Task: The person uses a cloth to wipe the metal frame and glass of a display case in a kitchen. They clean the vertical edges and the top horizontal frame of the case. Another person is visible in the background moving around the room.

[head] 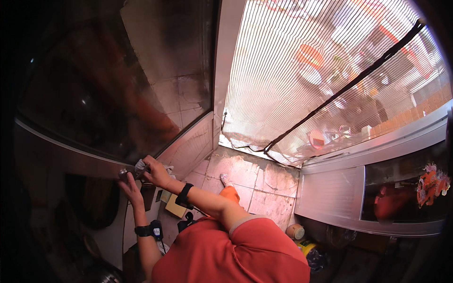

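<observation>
Bunched in my right hand (158, 174) is a whitish-grey cloth (139, 165), pressed around a metal fitting (123, 171) at the edge of a dark-glazed panel (106, 116). The fitting looks like a handle or knob, but the hands and cloth hide much of it. My left hand (133, 191) reaches up from below and touches the fitting with its fingertips. How firmly those fingers grip cannot be made out. Both wrists wear black straps, and a small device sits on the left one.
A striped mesh curtain (269, 88) with a black seam hangs in the bright doorway. Right of it stands a metal-framed door panel (329, 191). Worn tiles (272, 201) cover the floor. A yellow box (176, 206), a small round container (295, 231) and a yellow-rimmed bin (307, 247) stand low.
</observation>
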A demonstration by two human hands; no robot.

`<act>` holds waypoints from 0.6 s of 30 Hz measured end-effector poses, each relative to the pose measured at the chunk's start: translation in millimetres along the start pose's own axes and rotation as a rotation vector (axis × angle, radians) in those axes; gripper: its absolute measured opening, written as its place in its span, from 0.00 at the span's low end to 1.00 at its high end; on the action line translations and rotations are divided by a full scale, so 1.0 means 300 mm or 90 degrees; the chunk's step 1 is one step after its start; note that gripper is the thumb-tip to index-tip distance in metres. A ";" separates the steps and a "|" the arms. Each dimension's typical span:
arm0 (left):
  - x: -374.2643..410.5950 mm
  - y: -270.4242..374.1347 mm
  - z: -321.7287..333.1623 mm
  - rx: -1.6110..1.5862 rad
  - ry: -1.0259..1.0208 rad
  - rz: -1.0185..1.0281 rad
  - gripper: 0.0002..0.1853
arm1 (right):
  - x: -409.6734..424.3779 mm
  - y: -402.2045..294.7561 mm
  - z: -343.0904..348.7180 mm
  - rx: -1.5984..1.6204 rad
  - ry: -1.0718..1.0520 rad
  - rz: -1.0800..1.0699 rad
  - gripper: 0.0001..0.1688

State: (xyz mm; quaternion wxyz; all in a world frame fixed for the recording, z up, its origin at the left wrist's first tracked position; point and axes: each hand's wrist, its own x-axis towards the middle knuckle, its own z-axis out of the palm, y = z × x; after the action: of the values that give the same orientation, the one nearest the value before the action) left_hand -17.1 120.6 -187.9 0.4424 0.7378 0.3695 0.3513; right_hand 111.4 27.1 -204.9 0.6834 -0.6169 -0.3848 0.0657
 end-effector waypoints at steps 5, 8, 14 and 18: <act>-0.012 0.083 0.044 -0.148 0.011 -0.013 0.40 | -0.013 -0.002 0.012 -0.057 -0.002 -0.006 0.13; 0.012 0.089 0.039 -0.129 0.017 0.025 0.36 | -0.029 0.005 0.029 -0.093 0.012 0.056 0.13; 0.023 0.068 0.020 -0.069 0.045 0.047 0.35 | -0.094 0.106 0.056 -0.180 -0.007 0.063 0.13; 0.033 0.091 0.019 -0.036 0.038 0.060 0.34 | -0.150 0.133 0.065 -0.225 -0.004 0.127 0.13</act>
State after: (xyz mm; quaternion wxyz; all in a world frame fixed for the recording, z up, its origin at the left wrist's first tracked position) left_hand -1.0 117.7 -163.3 0.4349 0.7309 0.3372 0.4036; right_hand 83.6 26.3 -261.8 0.5532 -0.7622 -0.3296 0.0661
